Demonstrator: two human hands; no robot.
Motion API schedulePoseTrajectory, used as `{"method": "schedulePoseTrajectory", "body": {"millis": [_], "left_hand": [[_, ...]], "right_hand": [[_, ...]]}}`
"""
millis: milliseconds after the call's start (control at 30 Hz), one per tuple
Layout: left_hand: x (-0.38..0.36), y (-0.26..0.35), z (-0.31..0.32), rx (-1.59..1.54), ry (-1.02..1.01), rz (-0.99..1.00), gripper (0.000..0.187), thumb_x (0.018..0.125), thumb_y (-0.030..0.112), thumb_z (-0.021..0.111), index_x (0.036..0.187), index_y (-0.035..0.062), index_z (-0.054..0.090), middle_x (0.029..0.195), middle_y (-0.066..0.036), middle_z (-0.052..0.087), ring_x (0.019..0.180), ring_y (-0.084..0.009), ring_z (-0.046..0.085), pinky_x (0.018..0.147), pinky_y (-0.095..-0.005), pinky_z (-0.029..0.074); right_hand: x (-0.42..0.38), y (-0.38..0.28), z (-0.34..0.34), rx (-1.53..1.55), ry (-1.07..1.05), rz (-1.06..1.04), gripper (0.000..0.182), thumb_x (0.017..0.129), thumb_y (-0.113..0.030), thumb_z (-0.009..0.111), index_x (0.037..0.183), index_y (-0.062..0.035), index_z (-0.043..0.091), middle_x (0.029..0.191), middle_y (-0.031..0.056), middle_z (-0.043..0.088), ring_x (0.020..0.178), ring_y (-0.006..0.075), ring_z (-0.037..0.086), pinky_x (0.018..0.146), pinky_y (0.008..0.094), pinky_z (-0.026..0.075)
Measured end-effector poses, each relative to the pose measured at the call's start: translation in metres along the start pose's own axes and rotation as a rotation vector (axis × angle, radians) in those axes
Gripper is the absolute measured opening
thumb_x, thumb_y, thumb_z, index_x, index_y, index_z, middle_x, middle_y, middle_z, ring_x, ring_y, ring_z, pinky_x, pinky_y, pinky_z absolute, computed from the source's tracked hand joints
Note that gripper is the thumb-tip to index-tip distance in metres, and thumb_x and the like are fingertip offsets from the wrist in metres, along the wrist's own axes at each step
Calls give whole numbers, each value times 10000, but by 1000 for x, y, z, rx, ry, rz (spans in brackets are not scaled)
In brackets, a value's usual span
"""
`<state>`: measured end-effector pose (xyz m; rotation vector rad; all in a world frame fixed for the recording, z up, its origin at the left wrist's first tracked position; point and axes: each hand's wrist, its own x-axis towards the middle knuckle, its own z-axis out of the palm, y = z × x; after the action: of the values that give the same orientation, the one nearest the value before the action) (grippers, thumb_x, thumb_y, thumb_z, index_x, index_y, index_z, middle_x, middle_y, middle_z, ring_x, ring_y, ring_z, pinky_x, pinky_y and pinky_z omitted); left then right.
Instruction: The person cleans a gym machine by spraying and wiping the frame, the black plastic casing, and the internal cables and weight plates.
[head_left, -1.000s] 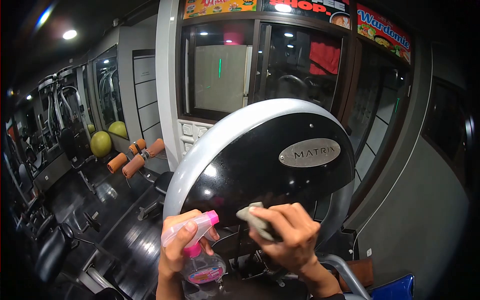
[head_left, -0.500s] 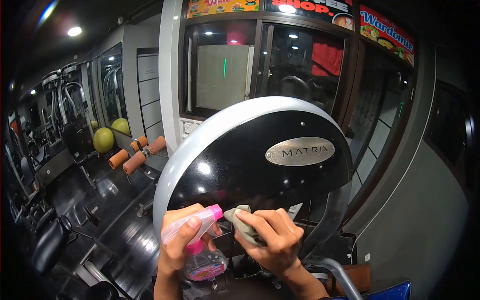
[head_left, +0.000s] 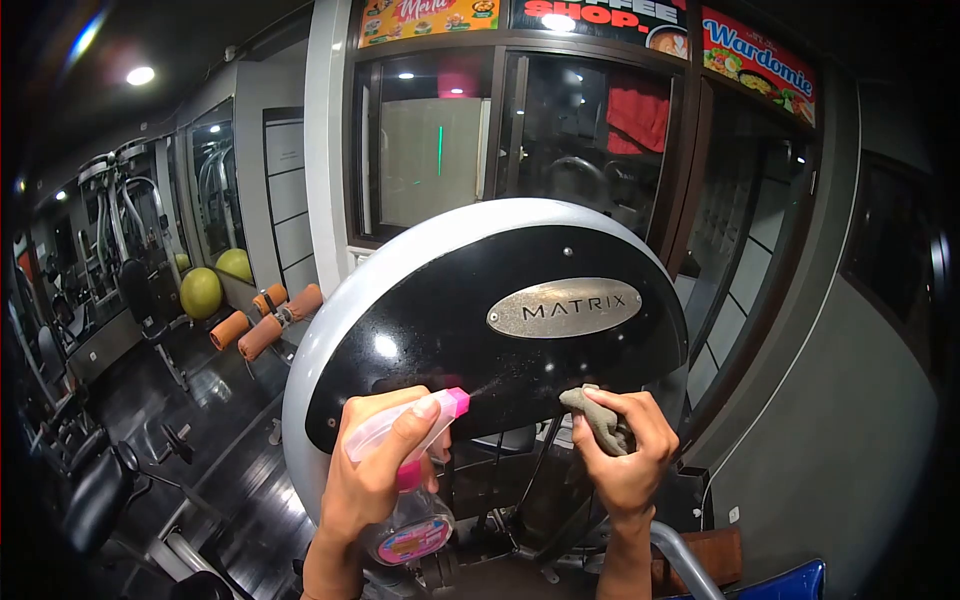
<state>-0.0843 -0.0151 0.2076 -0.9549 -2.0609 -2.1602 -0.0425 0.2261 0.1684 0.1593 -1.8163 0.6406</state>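
My left hand [head_left: 375,465] is wrapped round a clear spray bottle [head_left: 415,535] with a pink and white trigger head. Its pink nozzle points right, and a fine mist shows in front of it. A folded grey-green cloth [head_left: 608,428] is pinched in my right hand [head_left: 640,455], apart from the bottle. Both hands are in front of the lower part of a black machine cover [head_left: 420,330] with a light grey rounded rim [head_left: 330,330]. An oval metal MATRIX badge [head_left: 565,308] is fixed to the cover, above my hands.
Orange foam rollers [head_left: 268,330] and a yellow-green exercise ball [head_left: 201,293] are at the left, with gym machines behind. Windows and doors under food signs [head_left: 758,65] stand beyond the cover. A grey tube [head_left: 685,565] and a blue seat [head_left: 775,585] lie at lower right.
My right hand has moved right with the cloth, away from the nozzle. Mist now comes from the spray bottle. The view has shifted slightly, and the badge appears further left.
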Motion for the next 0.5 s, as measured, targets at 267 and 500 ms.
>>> {"method": "schedulePoseTrajectory", "body": {"millis": [267,500], "left_hand": [[-1,-5,-4,-8,69,22,562,904,466,480,791,-69,611,668,-176,634,427,-200,584,400,-261,464],[-4,-13,-14,-97,49,39,512,939,400,458,869,-80,623,710,-159,635,474,-191,594,459,-262,479]], "right_hand": [[20,-37,25,-73,-135,-213,276,731,-151,784,996,-126,712,826,9,635,693,196,585,589,324,497],[31,-43,24,-35,-320,-319,335,691,-183,793,1014,-178,703,848,-13,619,703,181,593,578,315,503]]}}
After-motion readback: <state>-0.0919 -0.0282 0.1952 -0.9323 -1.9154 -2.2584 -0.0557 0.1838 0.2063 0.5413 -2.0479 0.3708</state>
